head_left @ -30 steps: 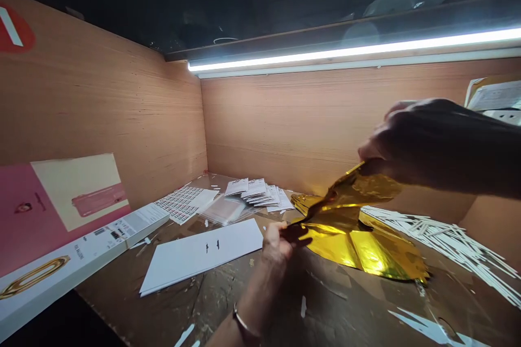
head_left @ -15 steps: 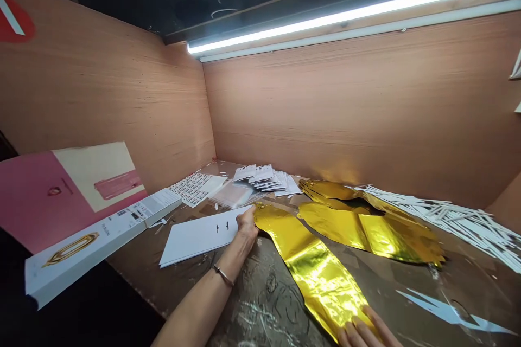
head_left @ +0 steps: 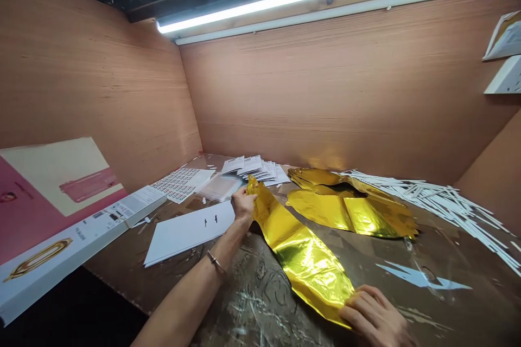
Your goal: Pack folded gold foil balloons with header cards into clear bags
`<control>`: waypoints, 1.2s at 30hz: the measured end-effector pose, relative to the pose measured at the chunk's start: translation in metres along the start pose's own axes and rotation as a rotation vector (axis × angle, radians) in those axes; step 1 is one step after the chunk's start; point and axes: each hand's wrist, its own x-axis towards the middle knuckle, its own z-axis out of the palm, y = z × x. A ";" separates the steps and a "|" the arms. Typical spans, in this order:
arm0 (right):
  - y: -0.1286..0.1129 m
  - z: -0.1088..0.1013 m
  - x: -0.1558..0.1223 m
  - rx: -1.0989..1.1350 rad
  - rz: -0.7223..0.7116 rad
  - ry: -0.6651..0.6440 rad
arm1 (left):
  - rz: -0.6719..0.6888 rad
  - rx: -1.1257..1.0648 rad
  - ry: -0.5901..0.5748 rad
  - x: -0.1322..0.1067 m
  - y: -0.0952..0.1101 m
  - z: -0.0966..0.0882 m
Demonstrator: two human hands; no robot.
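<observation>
A shiny gold foil balloon [head_left: 303, 249], flat and uninflated, stretches slantwise between my two hands. My left hand [head_left: 244, 206] pinches its far end, near the tabbed tip. At the near end, my right hand [head_left: 374, 312] grips the lower edge, thumb hidden beneath the fingers. Behind it lies a pile of similar gold foil balloons [head_left: 354, 211]. White cards [head_left: 183, 233] with two small dark slots lie left of my left hand, partly covered by it.
Printed white packets [head_left: 260, 168], clear plastic bags [head_left: 220, 187] and a label sheet [head_left: 181, 184] sit at the back. White straws [head_left: 439, 206] heap at right. A card stack [head_left: 89, 244] and pink box [head_left: 52, 190] stand left. A pale cut-out [head_left: 423, 276] lies at right.
My left hand has raised the balloon's far end slightly. My right hand has come further into view, still on the near end. The view has shifted to the right.
</observation>
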 end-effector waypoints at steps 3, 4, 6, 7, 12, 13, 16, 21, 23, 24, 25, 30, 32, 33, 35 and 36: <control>-0.002 -0.002 0.004 0.029 -0.009 0.004 | 0.218 0.110 -0.248 -0.044 0.014 0.003; -0.003 -0.002 0.005 0.027 -0.015 -0.002 | 0.454 0.242 -0.428 -0.063 0.015 0.003; -0.003 -0.002 0.007 0.018 -0.031 -0.001 | 0.880 0.469 -0.669 -0.102 0.008 0.001; -0.003 -0.003 0.007 0.010 -0.041 0.011 | 1.022 0.549 -0.737 -0.119 0.002 -0.001; -0.001 -0.008 0.003 -0.031 -0.095 0.043 | 1.215 0.739 -0.903 -0.162 -0.033 -0.015; -0.001 -0.010 0.004 -0.018 -0.101 0.054 | 1.199 0.749 -0.918 -0.162 -0.037 -0.018; 0.000 -0.017 0.013 0.076 -0.118 0.084 | 1.123 0.759 -0.995 -0.157 -0.040 -0.026; 0.003 -0.032 0.056 0.224 -0.058 -0.037 | 1.009 0.737 -1.154 -0.146 -0.036 -0.042; 0.005 -0.034 0.078 0.300 -0.082 -0.132 | 1.011 0.766 -1.210 -0.142 -0.033 -0.049; 0.006 -0.032 0.088 0.343 -0.088 -0.179 | 1.015 0.787 -1.240 -0.140 -0.031 -0.052; 0.007 -0.029 0.097 0.389 -0.087 -0.218 | 1.023 0.802 -1.271 -0.138 -0.029 -0.055; 0.013 -0.003 0.120 0.487 0.016 -0.322 | 1.082 0.852 -1.385 -0.133 -0.024 -0.059; 0.017 0.007 0.121 0.476 0.089 -0.341 | 1.062 0.882 -1.406 -0.132 -0.023 -0.058; 0.019 0.011 0.121 0.474 0.119 -0.352 | 1.051 0.895 -1.414 -0.131 -0.023 -0.058; 0.023 0.019 0.121 0.475 0.138 -0.373 | 1.041 0.913 -1.436 -0.131 -0.021 -0.058; 0.024 0.023 0.122 0.474 0.129 -0.381 | 1.042 0.922 -1.448 -0.130 -0.020 -0.058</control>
